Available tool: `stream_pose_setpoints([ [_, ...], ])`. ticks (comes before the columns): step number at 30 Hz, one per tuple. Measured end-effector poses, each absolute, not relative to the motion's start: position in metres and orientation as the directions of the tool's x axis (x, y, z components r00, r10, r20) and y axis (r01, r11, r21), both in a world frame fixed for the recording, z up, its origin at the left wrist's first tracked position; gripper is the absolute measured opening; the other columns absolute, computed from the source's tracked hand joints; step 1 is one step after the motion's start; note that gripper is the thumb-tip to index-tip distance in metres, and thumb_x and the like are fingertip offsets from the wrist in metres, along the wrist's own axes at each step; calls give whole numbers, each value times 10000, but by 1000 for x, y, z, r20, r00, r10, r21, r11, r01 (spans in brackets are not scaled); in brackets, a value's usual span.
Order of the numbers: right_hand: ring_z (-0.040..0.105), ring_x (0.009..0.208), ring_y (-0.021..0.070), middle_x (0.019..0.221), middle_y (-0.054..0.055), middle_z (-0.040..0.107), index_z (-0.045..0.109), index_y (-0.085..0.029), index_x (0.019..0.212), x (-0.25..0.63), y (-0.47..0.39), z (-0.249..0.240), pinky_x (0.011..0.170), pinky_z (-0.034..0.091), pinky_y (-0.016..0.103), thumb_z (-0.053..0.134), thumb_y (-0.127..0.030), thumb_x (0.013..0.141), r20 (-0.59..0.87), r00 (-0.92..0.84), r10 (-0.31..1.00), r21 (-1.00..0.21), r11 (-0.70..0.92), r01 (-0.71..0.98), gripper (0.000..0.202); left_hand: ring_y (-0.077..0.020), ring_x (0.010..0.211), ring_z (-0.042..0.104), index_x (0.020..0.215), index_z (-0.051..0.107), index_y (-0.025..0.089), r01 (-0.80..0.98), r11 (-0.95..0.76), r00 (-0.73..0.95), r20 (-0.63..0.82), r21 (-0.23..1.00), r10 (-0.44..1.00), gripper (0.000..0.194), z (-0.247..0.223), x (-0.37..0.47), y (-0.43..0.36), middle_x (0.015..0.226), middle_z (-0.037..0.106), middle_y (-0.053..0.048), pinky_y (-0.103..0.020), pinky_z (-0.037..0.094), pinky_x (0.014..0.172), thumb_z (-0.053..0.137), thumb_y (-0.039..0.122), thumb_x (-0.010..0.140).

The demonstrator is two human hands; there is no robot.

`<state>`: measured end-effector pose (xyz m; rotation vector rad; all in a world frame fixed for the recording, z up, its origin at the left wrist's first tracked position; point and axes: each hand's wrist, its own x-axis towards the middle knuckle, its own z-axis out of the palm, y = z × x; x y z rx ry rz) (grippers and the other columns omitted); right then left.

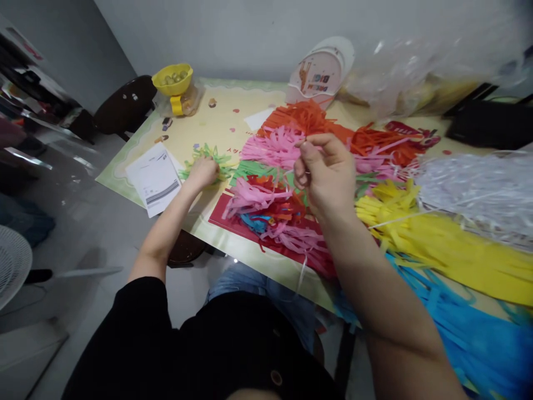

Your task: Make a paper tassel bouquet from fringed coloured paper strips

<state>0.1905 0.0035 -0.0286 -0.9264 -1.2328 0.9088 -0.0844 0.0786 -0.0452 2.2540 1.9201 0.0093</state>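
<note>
My left hand [203,171] is closed over a green and yellow paper tassel [212,155] lying on the patterned tablecloth. Raised above the bundles, my right hand [322,166] pinches something too thin to make out, its fingers curled. Below it and to its left are pink fringe [272,145], green fringe [254,168] and orange fringe [297,118]. A mixed pink, red and blue bundle [258,200] rests on a dark red sheet [227,218] near the table's front edge.
A printed white paper [154,179] lies at the left edge. Behind stand a yellow bowl [172,80] and a pink round fan [315,75]. Yellow fringe [441,244], blue fringe [470,328] and white strings [478,189] spread at right. A dark stool [125,105] is beyond the table.
</note>
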Motion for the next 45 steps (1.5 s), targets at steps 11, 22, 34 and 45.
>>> stream_pose_setpoints([
  [11, 351, 464, 102, 531, -67, 428, 700, -234, 898, 180, 11, -28, 496, 251, 290, 715, -757, 889, 434, 18, 901, -892, 428, 145, 523, -213, 931, 755, 907, 750, 184, 410, -414, -55, 476, 812, 878, 298, -34, -87, 91, 943, 803, -75, -340, 570, 870, 794, 478, 905],
  [22, 355, 479, 94, 553, -69, 461, 660, -223, 890, 169, 23, -21, 508, 269, 283, 717, -797, 830, 376, -64, 924, -924, 380, 48, 580, -169, 806, 794, 868, 767, 195, -39, -326, 301, 322, 945, 898, 501, -16, -9, 35, 874, 824, -36, -295, 630, 792, 900, 665, 757],
  [34, 460, 520, 113, 594, -33, 549, 747, -192, 901, 180, -1, -22, 556, 337, 282, 673, -385, 972, 594, 31, 804, -745, 535, 398, 219, -168, 860, 791, 926, 858, 230, -56, -298, 190, 303, 953, 934, 463, -17, -6, 32, 946, 843, -37, -314, 655, 892, 952, 624, 702],
  [45, 441, 511, 118, 591, -33, 554, 740, -186, 894, 179, -4, -17, 561, 354, 278, 642, -331, 960, 573, 28, 819, -751, 511, 418, 187, -190, 936, 804, 960, 845, 229, 125, -513, 147, 495, 849, 856, 486, -20, -1, 28, 1003, 849, -56, -326, 651, 912, 839, 692, 813],
])
